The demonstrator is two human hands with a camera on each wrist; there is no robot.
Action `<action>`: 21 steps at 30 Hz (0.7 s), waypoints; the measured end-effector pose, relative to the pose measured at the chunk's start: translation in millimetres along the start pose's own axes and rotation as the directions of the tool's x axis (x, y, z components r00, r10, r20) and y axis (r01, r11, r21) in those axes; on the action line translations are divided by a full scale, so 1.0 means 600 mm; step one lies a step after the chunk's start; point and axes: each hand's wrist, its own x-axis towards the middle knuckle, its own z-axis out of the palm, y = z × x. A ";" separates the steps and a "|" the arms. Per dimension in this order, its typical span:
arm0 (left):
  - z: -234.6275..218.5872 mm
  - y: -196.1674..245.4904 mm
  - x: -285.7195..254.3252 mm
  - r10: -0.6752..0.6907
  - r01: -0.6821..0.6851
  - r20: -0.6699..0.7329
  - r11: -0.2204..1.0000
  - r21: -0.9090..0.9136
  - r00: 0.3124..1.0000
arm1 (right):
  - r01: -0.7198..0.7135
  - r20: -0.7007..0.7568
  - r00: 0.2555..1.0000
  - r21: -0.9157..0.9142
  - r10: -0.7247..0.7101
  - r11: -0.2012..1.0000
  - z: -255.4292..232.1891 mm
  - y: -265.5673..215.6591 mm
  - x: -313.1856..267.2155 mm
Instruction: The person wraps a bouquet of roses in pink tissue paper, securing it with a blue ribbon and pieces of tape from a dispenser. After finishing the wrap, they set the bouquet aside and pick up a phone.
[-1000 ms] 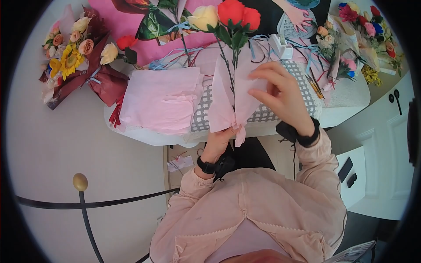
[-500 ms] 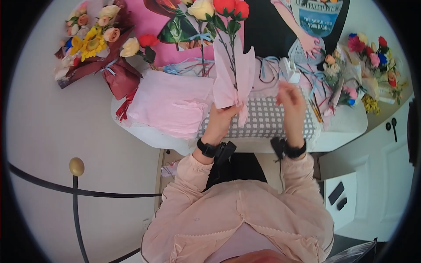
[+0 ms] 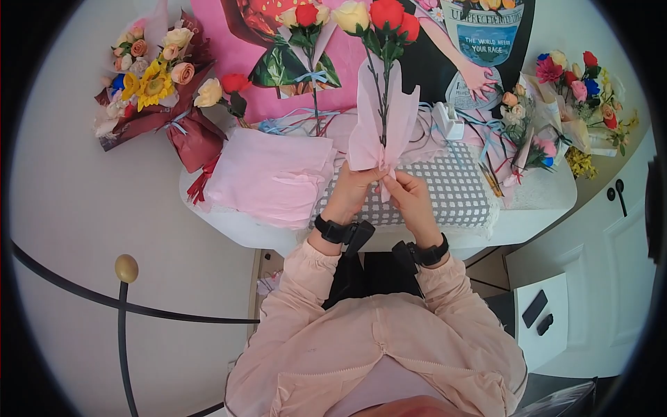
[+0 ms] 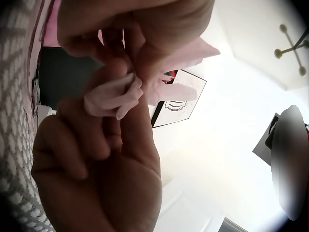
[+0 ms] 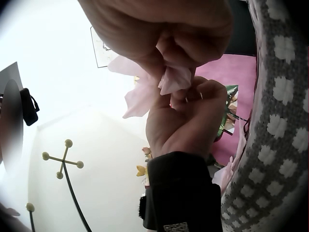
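A bunch of artificial roses, two red (image 3: 386, 14) and one cream (image 3: 351, 17), stands upright in pink wrapping paper (image 3: 401, 115) in the head view. My left hand (image 3: 349, 189) grips the gathered neck of the paper round the stems. Close against it, my right hand (image 3: 413, 197) pinches the paper just below the neck. A crumpled paper end (image 4: 113, 96) pokes out between the fingers of both hands in the left wrist view. From the right wrist side, the same paper tuft (image 5: 175, 80) shows between the hands; the stem ends are hidden.
A stack of pink paper sheets (image 3: 271, 177) lies left on the table, beside a grey-and-white checked cloth (image 3: 445, 191). Behind are ribbons (image 3: 278, 125), another wrapped rose bunch (image 3: 306, 42) and a white box (image 3: 448, 121). Bouquets stand at left (image 3: 156, 83) and right (image 3: 580, 94).
My right hand swung away to the right with loose fingers, then came in to the paper's neck and now pinches it. My left hand has kept its grip on the bunch.
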 end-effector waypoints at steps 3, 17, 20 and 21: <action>-0.008 0.006 -0.007 -0.069 0.069 0.041 0.998 -0.008 0.997 | -0.027 0.058 0.998 0.053 0.024 0.998 0.007 -0.020 -0.009; -0.034 0.032 -0.022 -0.354 0.392 0.307 0.917 -0.070 0.884 | -0.107 0.245 0.968 0.199 0.057 0.974 -0.001 -0.008 -0.017; -0.047 0.027 -0.017 -0.326 0.346 0.374 0.938 0.015 0.868 | -0.137 0.335 0.940 0.199 0.064 0.970 -0.011 -0.011 -0.019; -0.047 0.028 -0.016 -0.302 0.325 0.421 0.946 0.019 0.855 | -0.152 0.340 0.938 0.223 0.069 0.963 -0.009 -0.015 -0.021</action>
